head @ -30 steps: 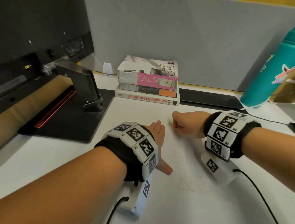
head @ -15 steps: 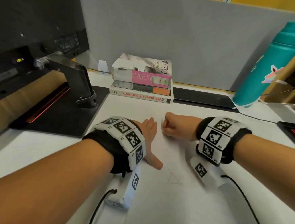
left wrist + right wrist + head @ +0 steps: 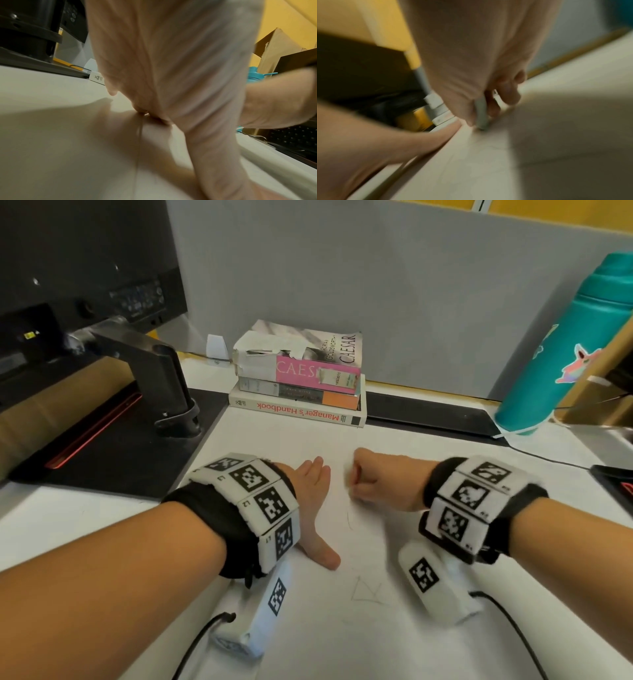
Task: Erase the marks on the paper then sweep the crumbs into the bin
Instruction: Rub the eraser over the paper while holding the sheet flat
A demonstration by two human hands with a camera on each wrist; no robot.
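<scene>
A white sheet of paper (image 3: pixel 342 638) lies on the desk in front of me. My left hand (image 3: pixel 313 501) presses flat on it, fingers straight and thumb spread out. My right hand (image 3: pixel 376 477) is curled into a fist just to its right and pinches a grey-white eraser (image 3: pixel 481 115), whose tip touches the paper. A faint pencil triangle (image 3: pixel 368 590) shows on the sheet below the hands, and a short pencil stroke (image 3: pixel 349 520) lies between them. No bin and no crumbs are visible in any view.
A stack of three books (image 3: pixel 298 378) stands at the back centre. A black monitor stand (image 3: pixel 157 378) on its base fills the left. A teal water bottle (image 3: pixel 565 347) stands at the back right, beside a cardboard box (image 3: pixel 603 378). A dark keyboard (image 3: pixel 291 138) lies to the right.
The right fist with the eraser has shifted slightly on the paper, near the left hand's fingertips. The left hand has stayed flat in place. The head view has drifted a little.
</scene>
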